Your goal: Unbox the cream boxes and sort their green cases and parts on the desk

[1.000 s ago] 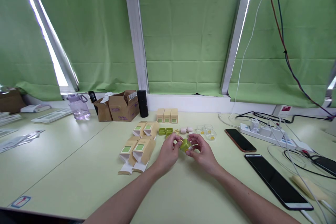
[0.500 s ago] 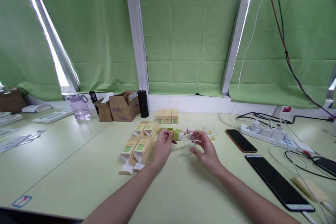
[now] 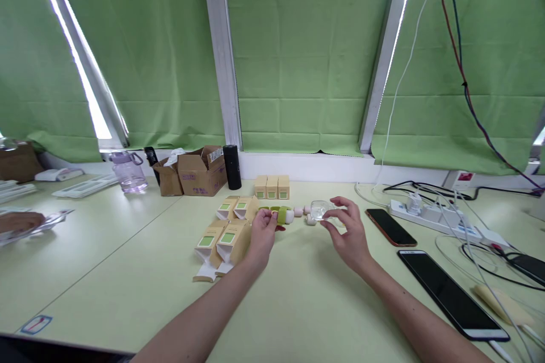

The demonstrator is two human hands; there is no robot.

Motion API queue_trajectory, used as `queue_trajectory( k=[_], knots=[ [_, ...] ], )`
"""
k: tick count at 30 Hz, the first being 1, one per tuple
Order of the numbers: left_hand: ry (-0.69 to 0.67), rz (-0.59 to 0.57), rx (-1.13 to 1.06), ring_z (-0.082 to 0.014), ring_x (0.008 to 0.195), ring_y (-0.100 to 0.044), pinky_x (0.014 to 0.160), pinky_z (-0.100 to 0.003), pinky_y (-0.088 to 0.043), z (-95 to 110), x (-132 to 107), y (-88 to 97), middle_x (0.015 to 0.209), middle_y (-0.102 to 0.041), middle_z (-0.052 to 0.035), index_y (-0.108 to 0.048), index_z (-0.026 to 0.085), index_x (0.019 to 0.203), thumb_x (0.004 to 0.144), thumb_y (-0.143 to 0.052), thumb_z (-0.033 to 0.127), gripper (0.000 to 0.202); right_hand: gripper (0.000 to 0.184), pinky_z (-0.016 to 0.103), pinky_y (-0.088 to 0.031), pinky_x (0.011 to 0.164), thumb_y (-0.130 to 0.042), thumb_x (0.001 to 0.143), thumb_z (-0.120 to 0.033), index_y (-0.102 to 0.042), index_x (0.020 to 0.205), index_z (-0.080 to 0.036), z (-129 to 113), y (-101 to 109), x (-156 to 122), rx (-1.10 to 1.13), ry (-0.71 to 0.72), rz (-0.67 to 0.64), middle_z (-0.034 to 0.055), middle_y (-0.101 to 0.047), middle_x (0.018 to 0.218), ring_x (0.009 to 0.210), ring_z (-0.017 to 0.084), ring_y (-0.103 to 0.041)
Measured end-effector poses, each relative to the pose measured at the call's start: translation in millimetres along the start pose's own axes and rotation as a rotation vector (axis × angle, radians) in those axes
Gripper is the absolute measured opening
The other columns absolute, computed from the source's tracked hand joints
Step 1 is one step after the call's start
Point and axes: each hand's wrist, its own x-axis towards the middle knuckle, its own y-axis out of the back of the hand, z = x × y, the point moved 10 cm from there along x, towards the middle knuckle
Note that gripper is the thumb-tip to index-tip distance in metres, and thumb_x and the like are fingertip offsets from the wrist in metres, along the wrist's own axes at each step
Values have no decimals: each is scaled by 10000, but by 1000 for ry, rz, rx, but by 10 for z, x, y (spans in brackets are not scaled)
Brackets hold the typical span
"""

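My left hand [image 3: 262, 233] is closed with thumb and fingers on a small green and white rounded piece [image 3: 284, 215], whose white end points right. Thumb and fingers of my right hand [image 3: 349, 233] pinch a clear plastic cup-like cover [image 3: 320, 210], held above the table to the right of that piece. Small pale pink pieces [image 3: 298, 211] lie between and behind the hands. Left of my left hand, tan cartons with green labels [image 3: 212, 238] stand in a group; the front two have their flaps open toward me.
Three small tan boxes [image 3: 272, 188] stand at the back, near a black cylinder [image 3: 232, 167] and an open cardboard box [image 3: 202, 173]. Two phones [image 3: 451, 292] and a power strip [image 3: 430, 220] with cables lie right. Another person's hand [image 3: 21, 222] rests on packets at far left.
My right hand has moved right and slightly up with the clear cover, away from the green and white piece. Another person's hand has come in at the far left.
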Motion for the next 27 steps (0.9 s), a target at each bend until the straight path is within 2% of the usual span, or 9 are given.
queue_trajectory(
  k=[3,7,10,14,27],
  knots=[
    [4,-8,10,-158,738,-624,689,-323,-577,-13,0,-6,798,-659,-16,-548,190,838,755,-802,571,466,88,495,-467,989,-627,924,-273,-713,907,-270,274,99,80,-163,-42,-3,95,-648,1123,1129,305,-565],
    [2,-15,16,-156,727,-620,687,-321,-572,-26,3,-12,778,-647,-6,-542,192,827,754,-806,564,462,100,488,-427,947,-642,901,-225,-732,887,-269,559,9,56,-414,-41,-166,75,-716,1087,1102,316,-546],
    [6,-22,21,-153,723,-623,689,-316,-572,-35,6,-16,781,-652,-7,-550,187,830,750,-809,568,468,121,470,-409,909,-653,884,-180,-738,882,-266,653,-117,-30,-545,-23,-280,68,-736,1093,1118,322,-537],
    [14,-22,29,-152,721,-628,699,-320,-571,-47,8,-14,785,-658,-13,-558,180,837,745,-810,581,483,147,451,-402,901,-664,862,-139,-738,868,-267,720,-240,-120,-606,-36,-379,57,-750,1077,1137,315,-542],
    [2,-30,36,-153,734,-616,689,-315,-571,-39,-8,-34,788,-640,-10,-553,186,834,755,-804,558,456,107,477,-414,912,-707,860,-186,-771,855,-271,901,-245,-145,-676,-48,-355,84,-706,1139,1162,346,-505]
  ],
)
